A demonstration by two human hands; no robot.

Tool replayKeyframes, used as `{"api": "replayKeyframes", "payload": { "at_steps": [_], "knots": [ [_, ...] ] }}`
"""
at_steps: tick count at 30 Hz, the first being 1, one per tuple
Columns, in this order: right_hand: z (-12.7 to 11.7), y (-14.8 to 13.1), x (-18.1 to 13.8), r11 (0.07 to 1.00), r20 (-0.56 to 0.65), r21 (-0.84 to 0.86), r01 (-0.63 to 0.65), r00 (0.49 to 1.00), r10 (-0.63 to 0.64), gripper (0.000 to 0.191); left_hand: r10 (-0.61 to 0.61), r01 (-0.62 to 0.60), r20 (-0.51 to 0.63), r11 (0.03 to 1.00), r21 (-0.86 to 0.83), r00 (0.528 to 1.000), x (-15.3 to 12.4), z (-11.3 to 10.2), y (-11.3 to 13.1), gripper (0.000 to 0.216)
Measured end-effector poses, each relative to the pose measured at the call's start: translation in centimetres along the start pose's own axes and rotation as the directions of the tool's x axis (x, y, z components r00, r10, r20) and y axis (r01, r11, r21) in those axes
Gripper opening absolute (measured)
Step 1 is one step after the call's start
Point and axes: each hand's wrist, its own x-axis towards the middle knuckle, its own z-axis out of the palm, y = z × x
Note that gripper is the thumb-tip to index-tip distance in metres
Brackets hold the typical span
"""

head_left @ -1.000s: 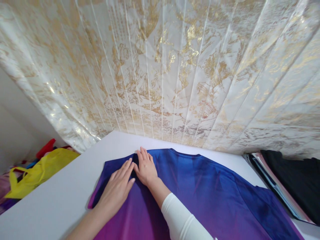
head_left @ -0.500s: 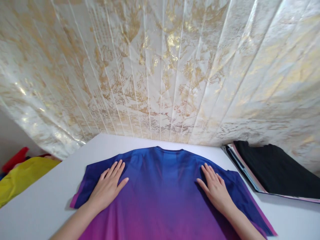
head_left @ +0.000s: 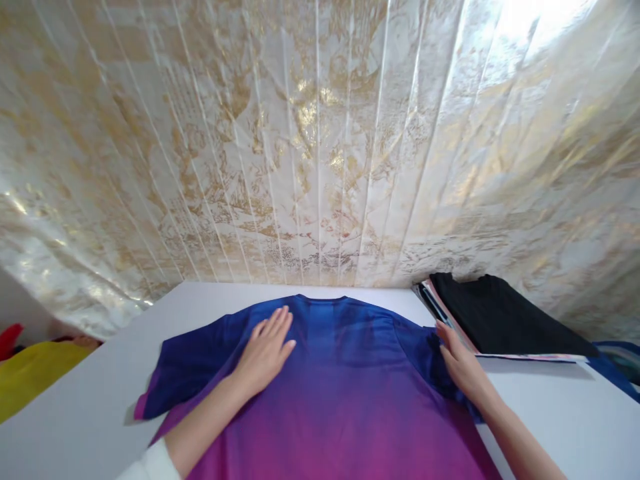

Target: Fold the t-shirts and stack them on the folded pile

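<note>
A blue-to-purple T-shirt (head_left: 340,393) lies spread on the white table (head_left: 100,407), collar toward the curtain. My left hand (head_left: 265,350) rests flat on the shirt just left of the collar, fingers stretched out and together. My right hand (head_left: 460,363) is at the shirt's right sleeve, where the cloth is bunched up under its fingers; the fingertips curl at the sleeve edge and whether they pinch it is unclear.
A stack of folded clothes with a black garment (head_left: 495,313) on top sits at the table's right rear. A white and gold curtain (head_left: 320,147) hangs behind the table. A yellow bag (head_left: 35,373) lies off the left edge.
My left hand slid right toward the collar. My right hand moved outward to the right sleeve, which is now bunched. The view shifted slightly left.
</note>
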Motion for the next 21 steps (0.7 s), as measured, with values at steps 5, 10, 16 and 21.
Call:
{"api": "replayKeyframes", "payload": {
  "at_steps": [5, 10, 16, 21],
  "knots": [
    [0.7, -0.2, -2.5, 0.999, 0.011, -0.014, 0.035, 0.999, -0.035, 0.057, 0.397, -0.374, 0.07, 0.901, -0.22, 0.915, 8.1, 3.0, 14.9, 0.051],
    [0.3, 0.0, -3.8, 0.981, 0.028, -0.176, 0.076, 0.997, -0.072, 0.065, 0.453, -0.414, 0.073, 0.861, -0.296, 0.889, 13.1, 7.5, 22.8, 0.055],
    [-0.5, 2.5, -7.7, 0.832, 0.04, -0.511, 0.217, 0.973, -0.229, 0.068, 0.409, -0.376, 0.032, 0.863, -0.338, 0.912, 14.1, 9.7, 23.3, 0.058],
    [-1.5, 4.9, -10.5, 0.718, 0.152, -0.621, 0.315, 0.947, -0.284, 0.049, 0.416, -0.382, 0.025, 0.856, -0.348, 0.909, 14.1, 9.7, 23.3, 0.058]
  ]
}}
